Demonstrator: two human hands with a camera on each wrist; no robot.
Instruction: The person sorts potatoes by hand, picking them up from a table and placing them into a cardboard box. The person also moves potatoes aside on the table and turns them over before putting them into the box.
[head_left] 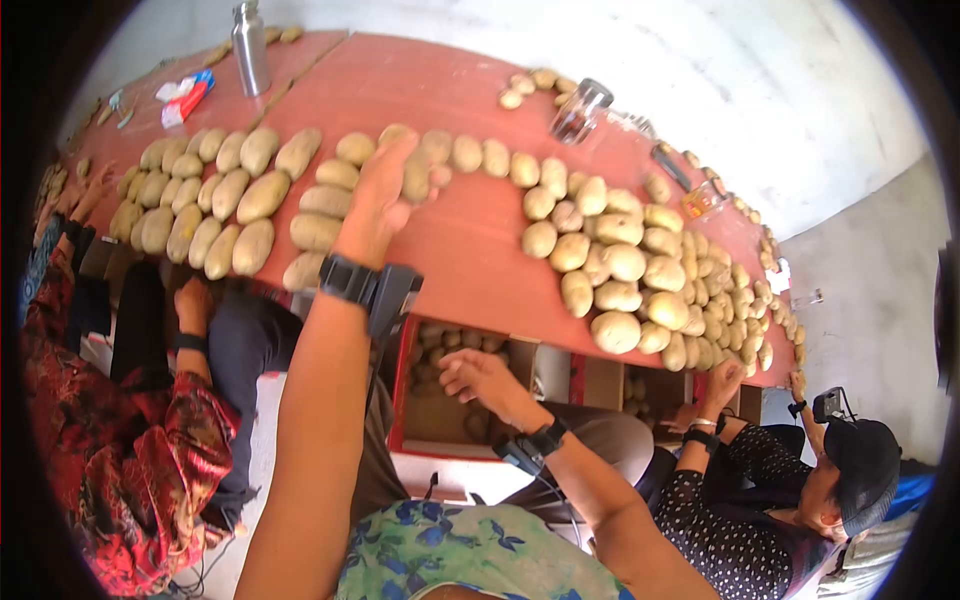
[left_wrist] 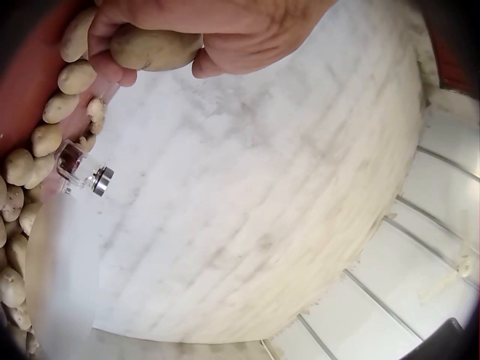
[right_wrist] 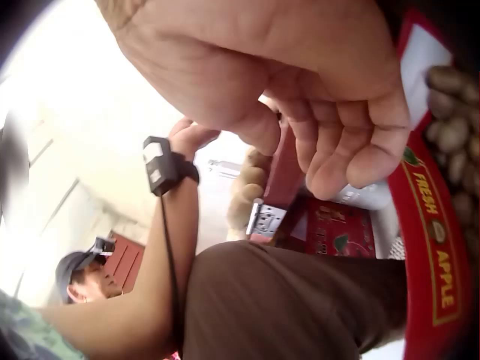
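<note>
My left hand [head_left: 372, 200] is over the red table, at the row of potatoes along its middle. In the left wrist view its fingers and thumb grip a smooth, oval potato [left_wrist: 154, 51]. My right hand [head_left: 490, 385] hangs below the table edge, in front of a cardboard box [head_left: 440, 420] with potatoes inside. Its fingers are loosely curled with nothing in them, as the right wrist view [right_wrist: 330, 112] also has it. Left of my left arm, large potatoes [head_left: 230, 190] lie in neat rows; to the right is a big heap of potatoes [head_left: 620, 260].
A steel bottle [head_left: 250, 50] and a red-and-white packet [head_left: 183, 97] stand at the back left of the table [head_left: 430, 70]. Toward the back right is a glass jar [head_left: 580, 112] of dark liquid. People sit on both sides, one in a black cap [head_left: 862, 470].
</note>
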